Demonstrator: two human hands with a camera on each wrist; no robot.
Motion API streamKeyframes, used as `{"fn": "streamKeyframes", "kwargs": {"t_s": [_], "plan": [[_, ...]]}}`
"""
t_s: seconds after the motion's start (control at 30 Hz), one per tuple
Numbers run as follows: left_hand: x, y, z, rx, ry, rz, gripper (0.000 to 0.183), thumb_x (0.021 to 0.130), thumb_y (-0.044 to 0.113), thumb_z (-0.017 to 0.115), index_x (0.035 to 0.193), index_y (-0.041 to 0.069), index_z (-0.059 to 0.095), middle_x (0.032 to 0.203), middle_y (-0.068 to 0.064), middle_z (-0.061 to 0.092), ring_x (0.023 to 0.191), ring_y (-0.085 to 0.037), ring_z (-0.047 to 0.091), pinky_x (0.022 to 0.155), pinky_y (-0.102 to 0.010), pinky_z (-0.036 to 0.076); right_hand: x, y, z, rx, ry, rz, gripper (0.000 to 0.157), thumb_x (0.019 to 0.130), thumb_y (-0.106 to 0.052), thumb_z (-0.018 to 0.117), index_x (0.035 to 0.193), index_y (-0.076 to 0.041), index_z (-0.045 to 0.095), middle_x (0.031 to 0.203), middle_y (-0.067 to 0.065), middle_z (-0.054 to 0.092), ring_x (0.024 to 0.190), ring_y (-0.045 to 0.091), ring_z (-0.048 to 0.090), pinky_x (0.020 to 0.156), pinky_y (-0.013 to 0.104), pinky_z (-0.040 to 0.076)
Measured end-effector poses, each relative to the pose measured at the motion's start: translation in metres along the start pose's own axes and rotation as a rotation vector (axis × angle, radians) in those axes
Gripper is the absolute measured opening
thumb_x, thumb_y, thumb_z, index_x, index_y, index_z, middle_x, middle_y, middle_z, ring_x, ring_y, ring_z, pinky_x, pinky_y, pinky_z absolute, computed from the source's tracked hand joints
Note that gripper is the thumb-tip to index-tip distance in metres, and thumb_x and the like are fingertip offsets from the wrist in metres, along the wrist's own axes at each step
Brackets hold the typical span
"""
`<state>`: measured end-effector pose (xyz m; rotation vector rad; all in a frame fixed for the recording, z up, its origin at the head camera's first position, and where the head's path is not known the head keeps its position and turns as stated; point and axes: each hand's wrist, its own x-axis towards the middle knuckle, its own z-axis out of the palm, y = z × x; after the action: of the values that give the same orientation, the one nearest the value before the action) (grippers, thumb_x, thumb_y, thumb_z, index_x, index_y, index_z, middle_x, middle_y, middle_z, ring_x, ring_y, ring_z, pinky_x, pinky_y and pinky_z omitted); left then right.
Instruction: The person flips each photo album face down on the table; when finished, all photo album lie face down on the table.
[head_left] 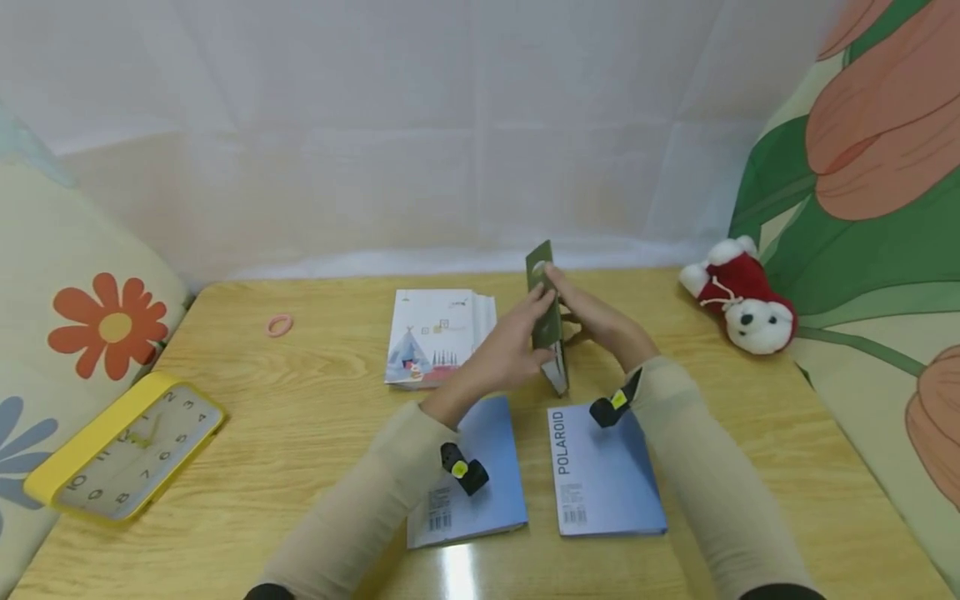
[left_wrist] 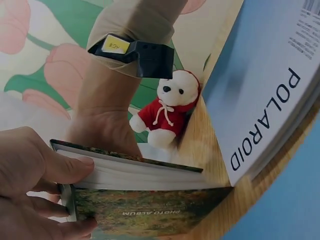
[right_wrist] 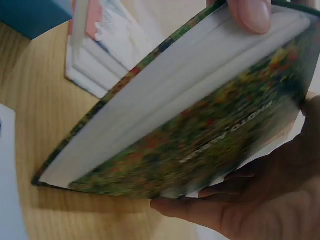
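A green photo album [head_left: 552, 332] with a flower-field cover stands on edge on the table, tilted and slightly parted. My left hand [head_left: 512, 343] grips it from the left; in the left wrist view its thumb [left_wrist: 70, 170] lies over the page edges and its fingers against the cover. From the other side my right hand [head_left: 606, 323] holds the same album, with some fingers hidden behind it. The right wrist view shows white pages between the covers [right_wrist: 200, 145], and the right thumb [right_wrist: 185, 210] touching the album's lower edge.
Two blue Polaroid albums [head_left: 491, 467] [head_left: 606, 475] lie in front, beneath the wrists. A white stack of albums with a tent picture [head_left: 427, 333] sits left of the hands. Farther out are a pink ring [head_left: 279, 317], a yellow clock [head_left: 135, 446] and a plush bear in red [head_left: 757, 312].
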<state>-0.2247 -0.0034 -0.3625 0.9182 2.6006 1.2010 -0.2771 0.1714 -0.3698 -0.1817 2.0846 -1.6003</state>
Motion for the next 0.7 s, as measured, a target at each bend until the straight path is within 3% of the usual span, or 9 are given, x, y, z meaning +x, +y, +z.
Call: {"fn": "streamKeyframes", "kwargs": {"t_s": [0.1, 0.23, 0.33, 0.47, 0.6, 0.7], "plan": [[0.004, 0.005, 0.003, 0.051, -0.011, 0.026, 0.078, 0.09, -0.001, 0.067, 0.154, -0.001, 0.024, 0.163, -0.018, 0.007, 0.147, -0.036, 0.021, 0.115, -0.042, 0.029, -0.002, -0.008, -0.004, -0.035, 0.024, 0.0, 0.078, 0.102, -0.063, 0.022, 0.158, -0.009, 0.018, 0.156, 0.017, 0.031, 0.138, 0.041, 0.035, 0.101, 0.057, 0.044], [0.008, 0.009, 0.01, 0.121, -0.02, 0.072, 0.07, 0.092, 0.0, 0.066, 0.151, -0.005, 0.029, 0.162, -0.022, 0.011, 0.147, -0.038, 0.019, 0.117, -0.042, 0.028, -0.003, -0.018, -0.012, -0.112, 0.104, 0.008, 0.064, 0.107, -0.042, 0.031, 0.159, -0.008, 0.013, 0.14, 0.023, 0.045, 0.117, 0.035, 0.055, 0.093, 0.049, 0.051], [0.008, 0.011, 0.015, 0.157, -0.019, 0.087, 0.066, 0.093, 0.001, 0.064, 0.15, -0.005, 0.032, 0.162, -0.02, 0.013, 0.147, -0.037, 0.018, 0.117, -0.041, 0.027, -0.002, -0.023, -0.016, -0.143, 0.14, 0.0, 0.059, 0.108, -0.028, 0.036, 0.158, -0.008, 0.014, 0.129, 0.024, 0.051, 0.106, 0.032, 0.059, 0.086, 0.043, 0.055], [0.007, 0.012, 0.019, 0.171, -0.009, 0.082, 0.063, 0.095, 0.003, 0.063, 0.15, -0.003, 0.033, 0.163, -0.018, 0.014, 0.148, -0.036, 0.017, 0.117, -0.039, 0.028, -0.001, -0.025, -0.02, -0.149, 0.138, 0.001, 0.055, 0.108, -0.022, 0.037, 0.156, -0.006, 0.017, 0.125, 0.023, 0.051, 0.101, 0.03, 0.06, 0.08, 0.039, 0.057], [0.005, 0.011, 0.022, 0.115, 0.022, 0.054, 0.066, 0.094, 0.004, 0.065, 0.151, -0.004, 0.032, 0.162, -0.02, 0.015, 0.146, -0.036, 0.023, 0.115, -0.038, 0.032, -0.001, -0.024, -0.021, -0.141, 0.127, 0.006, 0.055, 0.108, -0.021, 0.036, 0.156, -0.005, 0.017, 0.131, 0.024, 0.049, 0.106, 0.032, 0.058, 0.086, 0.042, 0.055], [0.004, 0.006, 0.025, 0.001, 0.087, 0.018, 0.088, 0.086, 0.001, 0.073, 0.156, -0.003, 0.019, 0.159, -0.022, 0.02, 0.141, -0.035, 0.033, 0.113, -0.04, 0.035, -0.001, -0.024, -0.02, -0.121, 0.123, 0.01, 0.055, 0.108, -0.022, 0.036, 0.157, -0.006, 0.016, 0.134, 0.024, 0.047, 0.108, 0.032, 0.056, 0.091, 0.046, 0.053]]}}
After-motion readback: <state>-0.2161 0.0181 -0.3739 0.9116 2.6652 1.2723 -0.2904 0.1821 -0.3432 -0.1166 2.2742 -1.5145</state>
